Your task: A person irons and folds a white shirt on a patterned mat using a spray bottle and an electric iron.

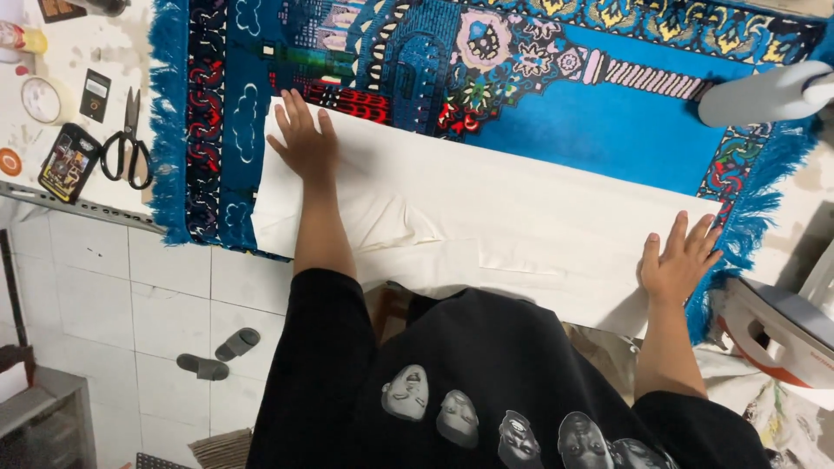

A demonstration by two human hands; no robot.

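Observation:
A long piece of white cloth [486, 208] lies flat across a blue patterned rug [556, 95] that covers the table. My left hand [302, 139] rests palm down on the cloth's upper left corner, fingers spread. Near the cloth's right end, my right hand [679, 260] presses flat on it, fingers apart, beside the rug's fringe. Neither hand grips anything. My black sleeves and shirt fill the bottom of the view.
Black scissors [129, 143], a phone [68, 163], a tape roll [42, 99] and small items lie on the white surface at left. A grey-white bottle [764, 94] lies at upper right. An iron [782, 330] stands at right. Slippers [217, 354] lie on the tiled floor.

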